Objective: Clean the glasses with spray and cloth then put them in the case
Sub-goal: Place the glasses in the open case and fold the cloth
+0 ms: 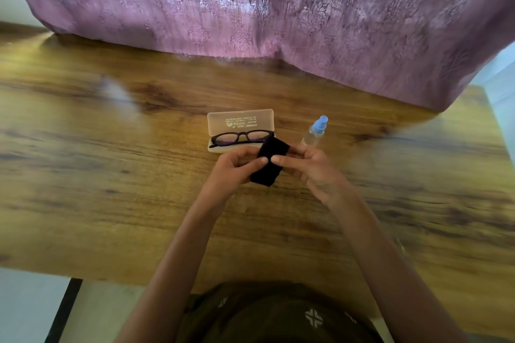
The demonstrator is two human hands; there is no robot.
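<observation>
While both hands worked in the middle of the wooden surface (111, 175), the count was simple: one pair of black-framed glasses (240, 139), one pale translucent case (241, 122), one small clear spray bottle (314, 132) with a blue top, one black cloth (269, 166). The left hand (237, 168) and the right hand (309, 168) each pinched the cloth, thumbs pressed on its near face, fingers curled behind, so it hung folded between them just above the surface. The glasses lay in the open case, its lid standing up behind them; the cloth's top corner covered their right end. The bottle stood just right of the case, leaning a little. A mauve patterned curtain (278, 8) draped over the far edge.
</observation>
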